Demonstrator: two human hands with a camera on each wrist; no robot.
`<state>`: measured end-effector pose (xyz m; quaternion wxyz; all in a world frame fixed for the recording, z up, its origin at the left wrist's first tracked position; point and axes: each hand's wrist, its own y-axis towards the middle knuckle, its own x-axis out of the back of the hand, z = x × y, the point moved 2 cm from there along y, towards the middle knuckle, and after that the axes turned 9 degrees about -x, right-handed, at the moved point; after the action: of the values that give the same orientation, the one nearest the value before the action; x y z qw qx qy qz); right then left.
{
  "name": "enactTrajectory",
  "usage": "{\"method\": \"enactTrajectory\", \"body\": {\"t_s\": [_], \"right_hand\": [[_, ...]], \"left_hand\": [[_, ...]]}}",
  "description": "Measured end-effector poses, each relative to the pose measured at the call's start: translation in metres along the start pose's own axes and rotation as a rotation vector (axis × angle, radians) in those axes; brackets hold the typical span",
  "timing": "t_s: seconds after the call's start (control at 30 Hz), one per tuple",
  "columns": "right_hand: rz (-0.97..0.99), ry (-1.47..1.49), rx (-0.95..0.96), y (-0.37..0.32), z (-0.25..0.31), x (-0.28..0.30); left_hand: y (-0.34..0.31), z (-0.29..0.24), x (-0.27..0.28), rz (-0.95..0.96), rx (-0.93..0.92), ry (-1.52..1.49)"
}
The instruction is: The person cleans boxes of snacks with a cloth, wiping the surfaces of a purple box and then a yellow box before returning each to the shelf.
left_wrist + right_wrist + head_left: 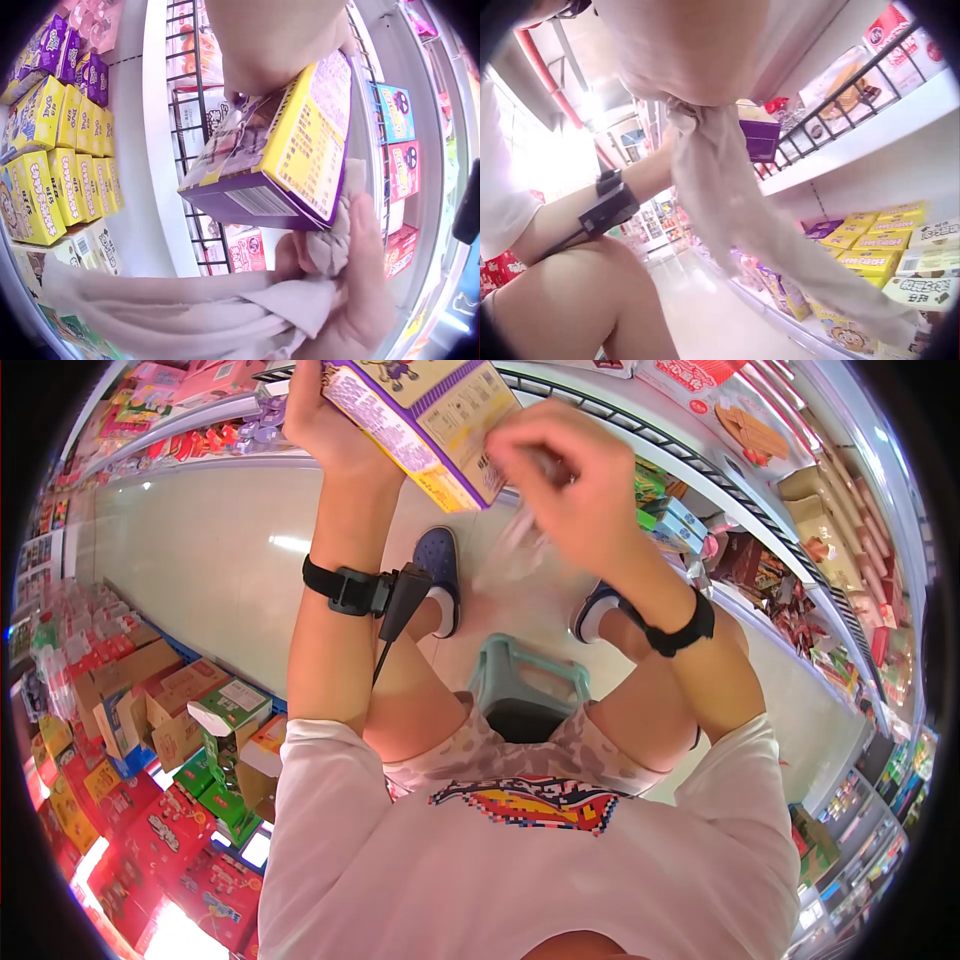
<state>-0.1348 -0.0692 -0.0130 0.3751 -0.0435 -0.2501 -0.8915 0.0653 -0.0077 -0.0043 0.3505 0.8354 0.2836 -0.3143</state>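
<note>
My left hand grips a purple and yellow snack box from its left side, up in front of the knees. In the left wrist view the box is tilted, its barcode end and yellow printed panel showing. Close to the box's other side, my right hand holds a pale cloth, blurred in the head view. The cloth hangs long and loose from the fingers in the right wrist view. Bunched folds of it lie right at the box's edge in the left wrist view.
A shelf with a black wire rail runs ahead, carrying snack packets. Yellow boxes stand stacked on the shelf below. A grey-green stool sits between the legs. Cardboard cartons and red packages line the left.
</note>
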Motion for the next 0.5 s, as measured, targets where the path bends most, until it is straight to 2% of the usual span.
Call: {"method": "enactTrajectory", "body": {"t_s": [0.03, 0.1, 0.13, 0.17, 0.23, 0.27, 0.3, 0.37, 0.4, 0.43, 0.5], "right_hand": [[-0.005, -0.005, -0.006, 0.003, -0.008, 0.000], [-0.119, 0.096, -0.175, 0.005, -0.019, 0.001], [-0.113, 0.229, -0.052, 0.003, -0.014, -0.007], [-0.110, 0.229, -0.042, -0.004, -0.006, -0.006], [0.072, -0.003, 0.079, -0.014, 0.030, -0.011], [0.053, -0.053, 0.229, -0.016, 0.030, -0.018], [0.060, -0.042, 0.226, -0.015, 0.026, -0.019], [-0.024, -0.137, 0.403, -0.016, 0.020, -0.015], [-0.052, -0.165, 0.396, -0.015, 0.019, -0.013], [-0.053, -0.170, 0.395, -0.013, 0.017, -0.012], [-0.163, -0.261, 0.482, -0.006, 0.014, -0.009]], "left_hand": [[-0.004, 0.003, -0.004, 0.000, 0.007, -0.005], [-0.012, 0.011, -0.014, -0.004, 0.067, -0.010], [-0.009, 0.013, -0.017, 0.029, 0.072, 0.031], [-0.007, 0.014, -0.020, 0.033, 0.063, 0.030], [-0.011, 0.010, -0.028, 0.089, 0.127, 0.095], [-0.007, 0.019, -0.019, 0.134, 0.070, 0.088], [-0.011, 0.014, -0.030, 0.198, 0.095, 0.072], [-0.012, 0.017, -0.032, 0.309, 0.064, 0.152], [-0.015, 0.020, -0.037, 0.170, 0.078, 0.305], [-0.018, 0.022, -0.039, 0.171, 0.079, 0.300], [-0.022, 0.026, -0.040, 0.092, 0.254, 0.394]]}}
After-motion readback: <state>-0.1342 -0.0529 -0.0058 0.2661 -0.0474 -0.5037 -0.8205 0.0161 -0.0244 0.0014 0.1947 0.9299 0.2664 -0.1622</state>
